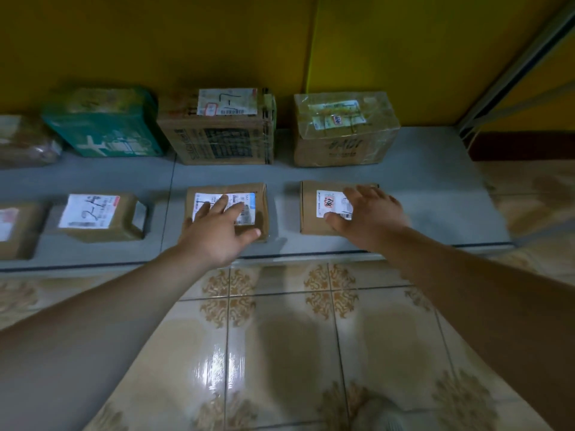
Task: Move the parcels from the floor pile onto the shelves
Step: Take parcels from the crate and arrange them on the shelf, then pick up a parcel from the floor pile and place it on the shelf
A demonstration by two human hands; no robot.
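1. Middle box (pixel 262 199): small brown cardboard parcel at frame centre, on the front row of the grey shelf (pixel 435 197). It lies flat, label upward, long axis left to right. The white label has a blue corner; its print is too blurred to read.
2. Right box (pixel 308 220): a similar brown parcel just right of centre, same row, set apart from item 1. It lies flat, long axis left to right. Its white label bears a red stamp, illegible.
3. Left hand (pixel 217 233): rests flat on item 1's label, fingers straight and spread, gripping nothing.
4. Right hand (pixel 371 216): rests on item 2's top, fingers spread, thumb on the label, gripping nothing.
5. Left box (pixel 124 225): front row, left of centre; handwritten "2-" and a further mark.
6. Tall box (pixel 217 138): back row, upper centre; its top label is handwritten "1-7".
7. Green parcel (pixel 102 122): back row, upper left.
8. Taped box (pixel 345 129): back row, upper right, wrapped in clear tape.
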